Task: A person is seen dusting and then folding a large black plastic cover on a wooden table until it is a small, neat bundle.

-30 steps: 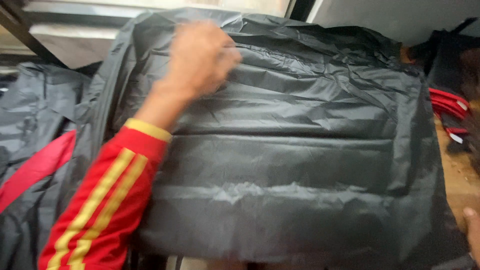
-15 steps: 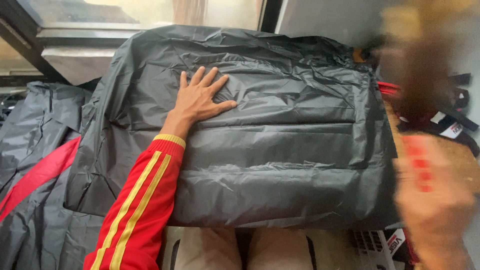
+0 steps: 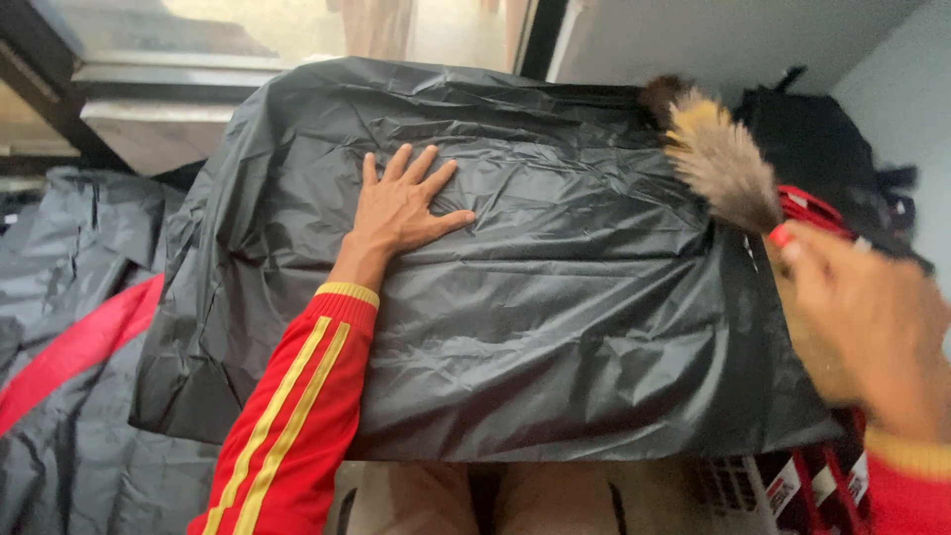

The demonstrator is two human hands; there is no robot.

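A large box-shaped thing wrapped in black crinkled plastic sheeting (image 3: 555,297) fills the middle of the head view. My left hand (image 3: 401,208) lies flat on its top left part, fingers spread, holding nothing. My right hand (image 3: 867,317), blurred at the right edge, grips the red handle of a feather duster (image 3: 718,159). The duster's brown and yellow feathers rest at the bundle's upper right corner.
More dark plastic sheeting with a red band (image 3: 74,347) lies at the left. A window and its ledge (image 3: 158,109) run along the back. Black and red items (image 3: 842,168) are piled at the right, with red and white packages (image 3: 802,481) at the lower right.
My left hand stays pressed flat on the plastic. My right hand has come in from the right with the feather duster, which now reaches the bundle's upper right corner.
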